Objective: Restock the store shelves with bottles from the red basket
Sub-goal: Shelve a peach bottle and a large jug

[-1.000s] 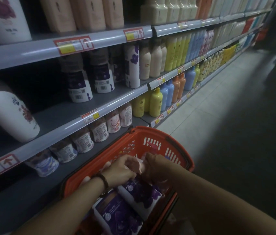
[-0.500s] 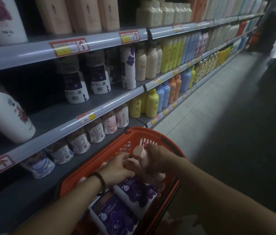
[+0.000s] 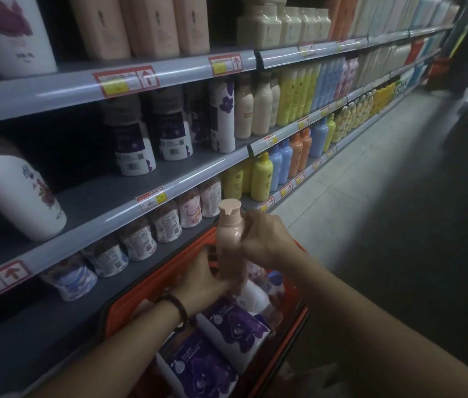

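Up out of the red basket (image 3: 152,285) comes the pink bottle (image 3: 231,242), which sat lower among the purple-flowered bottles (image 3: 235,326) half a second ago and now stands upright, cap on top, its base just above them. Our left hand (image 3: 201,285) curls round its base from below and our right hand (image 3: 264,239) wraps its upper body from the right, both gripping it. Its long axis runs straight up and the shelves (image 3: 106,196) lie up and to its left, so we judge the left hand nearer them, and the peach bottles (image 3: 155,24) on the top shelf look like its match
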